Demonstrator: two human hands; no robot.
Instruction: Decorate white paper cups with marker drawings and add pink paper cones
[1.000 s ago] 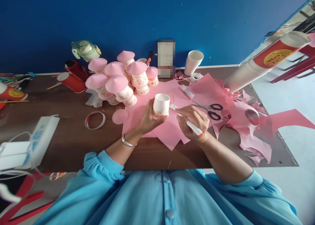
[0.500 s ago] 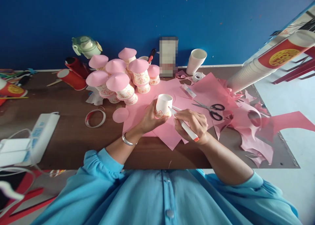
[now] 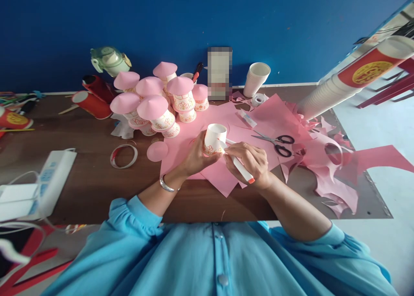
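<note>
A white paper cup (image 3: 215, 135) with orange-red flower drawings round its lower part is gripped in my left hand (image 3: 196, 155), its open end up. My right hand (image 3: 250, 160) is closed round a white marker (image 3: 242, 168) with an orange-red end. The marker's tip meets or nearly meets the cup's side; contact is hard to tell. A second slim white piece, perhaps the cap, sticks out from the right fingers. Beneath both hands lie pink paper sheets (image 3: 223, 184). Behind them stand several decorated cups with pink cone roofs (image 3: 153, 107).
Black-handled scissors (image 3: 280, 146) and pink scraps (image 3: 336, 192) lie to the right. A long stack of cups (image 3: 343, 82) leans there. On the left are a tape roll (image 3: 123, 156), red cups (image 3: 92, 105) and a power strip (image 3: 53, 179). White cups (image 3: 256, 79) stand near the blue wall.
My right hand has shifted slightly left with the marker, closer to the cup. My left hand and the cup stay nearly in place. The whole view has moved a little.
</note>
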